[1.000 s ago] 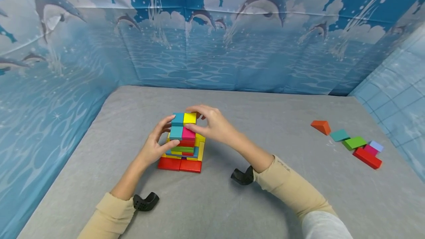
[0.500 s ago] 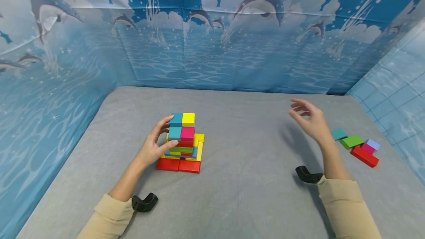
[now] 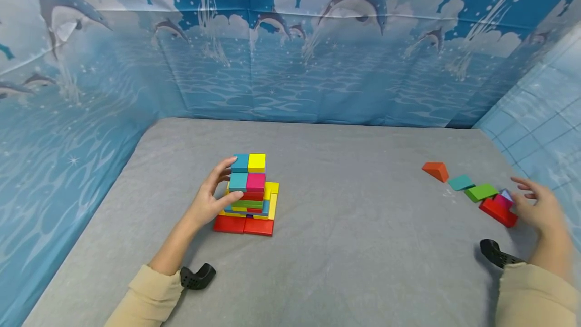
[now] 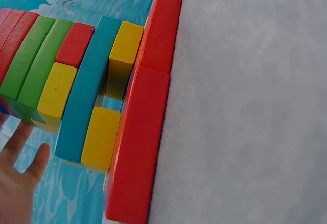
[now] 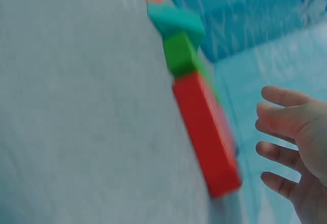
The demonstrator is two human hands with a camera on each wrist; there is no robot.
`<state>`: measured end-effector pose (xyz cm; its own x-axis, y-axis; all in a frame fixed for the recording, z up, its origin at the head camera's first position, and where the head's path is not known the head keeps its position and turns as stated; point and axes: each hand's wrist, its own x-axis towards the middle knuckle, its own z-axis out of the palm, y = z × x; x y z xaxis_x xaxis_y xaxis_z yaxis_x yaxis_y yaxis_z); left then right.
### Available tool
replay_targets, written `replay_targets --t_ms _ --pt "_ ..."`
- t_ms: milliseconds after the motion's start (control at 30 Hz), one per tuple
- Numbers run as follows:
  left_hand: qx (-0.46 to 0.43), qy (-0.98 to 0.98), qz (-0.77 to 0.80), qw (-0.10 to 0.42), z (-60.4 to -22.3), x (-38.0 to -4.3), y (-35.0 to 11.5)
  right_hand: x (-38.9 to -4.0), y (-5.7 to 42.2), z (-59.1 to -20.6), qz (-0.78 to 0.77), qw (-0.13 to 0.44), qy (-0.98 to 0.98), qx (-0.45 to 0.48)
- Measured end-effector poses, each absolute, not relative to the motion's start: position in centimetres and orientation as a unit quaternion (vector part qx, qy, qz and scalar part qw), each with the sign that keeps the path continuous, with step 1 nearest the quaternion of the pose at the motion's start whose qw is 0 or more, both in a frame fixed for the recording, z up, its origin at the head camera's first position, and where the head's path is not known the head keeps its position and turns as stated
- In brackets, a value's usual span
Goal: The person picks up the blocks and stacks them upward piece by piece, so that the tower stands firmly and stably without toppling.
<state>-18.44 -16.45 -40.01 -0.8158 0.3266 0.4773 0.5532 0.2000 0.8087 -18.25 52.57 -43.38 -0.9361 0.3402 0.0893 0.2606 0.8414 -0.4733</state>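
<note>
A tower of stacked building blocks (image 3: 256, 182) stands at the left on the grey surface. Its base is a pair of red blocks (image 4: 135, 147). My left hand (image 3: 204, 203) is at the tower's left side, fingertips by the upper blocks and thumb near the front; the exact contact is hard to tell. At the far right, my right hand (image 3: 542, 208) hovers beside the loose blocks with spread fingers and holds nothing. Nearest to it are a red block (image 3: 498, 212), a magenta block (image 3: 503, 201) and a pale blue block (image 3: 507, 195), which is partly hidden.
A green block (image 3: 481, 192), a teal block (image 3: 461, 182) and an orange wedge-shaped block (image 3: 436, 171) lie in a slanting row left of the red one. Behind the grey surface (image 3: 345, 191) hangs a blue dolphin-print curtain (image 3: 290, 79). Black curved pieces stick out at both wrists.
My right hand has left the top of the tower and swung far right to the loose blocks, uncovering the tower's right side. My left hand has stayed at the tower.
</note>
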Motion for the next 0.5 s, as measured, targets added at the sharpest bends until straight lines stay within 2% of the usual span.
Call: replay_targets --t_ms 200,367,500 --pt "-0.281 -0.771 -0.563 0.097 -38.7 -17.7 -16.0 -16.8 53.0 -43.4 0.239 0.025 -0.951 -0.193" --pt "-0.28 -0.77 -0.565 0.095 -39.1 -17.9 -16.2 -16.9 53.3 -44.1 0.255 0.019 -0.94 -0.227" --pt "-0.286 -0.769 -0.564 0.097 -37.6 -17.0 -15.8 -17.0 52.9 -44.2 0.272 0.021 -0.929 -0.249"
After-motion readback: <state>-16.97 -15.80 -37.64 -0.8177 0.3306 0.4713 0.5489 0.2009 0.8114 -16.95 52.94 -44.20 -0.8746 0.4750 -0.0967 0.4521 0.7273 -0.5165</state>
